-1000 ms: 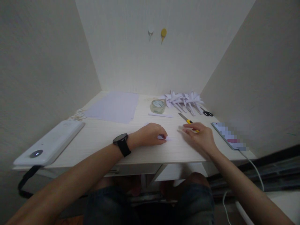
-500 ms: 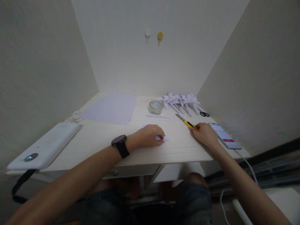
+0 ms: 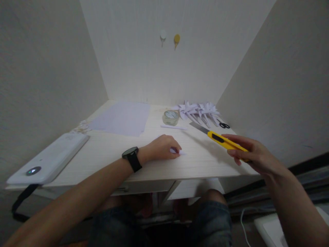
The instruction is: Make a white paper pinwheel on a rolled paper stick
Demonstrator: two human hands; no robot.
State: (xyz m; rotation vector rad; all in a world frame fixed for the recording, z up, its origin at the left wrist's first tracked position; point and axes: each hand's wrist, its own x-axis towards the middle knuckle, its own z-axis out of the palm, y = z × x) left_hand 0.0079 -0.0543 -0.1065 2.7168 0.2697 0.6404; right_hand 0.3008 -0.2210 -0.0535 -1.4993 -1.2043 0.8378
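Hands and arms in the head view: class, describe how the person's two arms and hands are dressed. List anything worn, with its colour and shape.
Both forearms are bare, with no sleeves or gloves in view. The left hand has a black wristwatch behind it, with a round dark face and a black strap. The right hand shows no watch, ring or band.

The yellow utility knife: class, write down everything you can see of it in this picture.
The yellow utility knife is a slim snap-off cutter with a yellow, plastic-looking handle, a dark slider on top and a long grey blade pushed well out. The right hand grips the rear of the handle and holds it lifted above the pale wooden desk, touching nothing else. It lies almost level, blade pointing away and to the left, towards the tape roll.
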